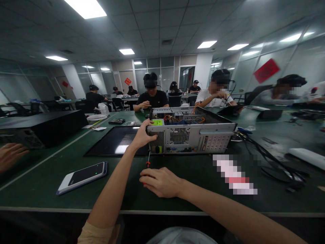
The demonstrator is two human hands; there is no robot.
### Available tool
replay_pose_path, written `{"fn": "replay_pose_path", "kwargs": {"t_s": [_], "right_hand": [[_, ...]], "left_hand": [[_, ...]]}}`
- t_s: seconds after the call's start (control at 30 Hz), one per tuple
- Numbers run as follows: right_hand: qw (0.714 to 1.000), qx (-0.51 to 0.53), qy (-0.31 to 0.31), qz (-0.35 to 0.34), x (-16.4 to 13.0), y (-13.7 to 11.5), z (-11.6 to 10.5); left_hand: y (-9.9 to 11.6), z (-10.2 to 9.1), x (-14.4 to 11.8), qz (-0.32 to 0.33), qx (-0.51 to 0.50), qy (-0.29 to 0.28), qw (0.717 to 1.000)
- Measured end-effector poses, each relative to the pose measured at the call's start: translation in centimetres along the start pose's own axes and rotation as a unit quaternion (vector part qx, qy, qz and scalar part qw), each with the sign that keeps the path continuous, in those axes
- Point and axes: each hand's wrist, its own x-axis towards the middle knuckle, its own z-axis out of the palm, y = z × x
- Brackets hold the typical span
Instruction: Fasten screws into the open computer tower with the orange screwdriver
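Observation:
An opened desktop computer case [195, 128] lies on its side, its rear panel facing me and wires showing in the open top. My left hand [144, 135] grips its left rear corner, thumb against the perforated panel and fingers over the top edge. Below it, my right hand [162, 182] is closed around a screwdriver [148, 164] with a red handle. The thin shaft points away from me at the case's lower left corner; whether the tip sits in a screw I cannot make out. Beside the fingers is a yellow-green label [157, 122] on the power supply.
A black side panel [111, 142] lies left of the case, a phone [85, 176] nearer me. Black cables [269, 156] spread to the right. Another black case [43, 125] stands at far left, with another person's hand [12, 156] beside it. People sit across the green table [122, 195].

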Motion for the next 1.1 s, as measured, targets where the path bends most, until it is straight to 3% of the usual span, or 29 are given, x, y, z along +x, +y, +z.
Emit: {"fn": "replay_pose_path", "kwargs": {"t_s": [0.37,0.8,1.1], "right_hand": [[0.999,0.027,-0.045,-0.008,0.4,-0.2,-0.7],[1.000,-0.008,-0.024,-0.002,0.3,0.1,-0.1],[0.999,-0.021,0.036,-0.017,0.2,0.0,-0.1]], "left_hand": [[0.5,0.1,-0.2,-0.013,-0.003,0.002,1.000],[0.5,0.8,-0.1,-0.019,0.022,0.049,0.998],[0.6,1.0,-0.1,-0.015,0.016,0.070,0.997]]}}
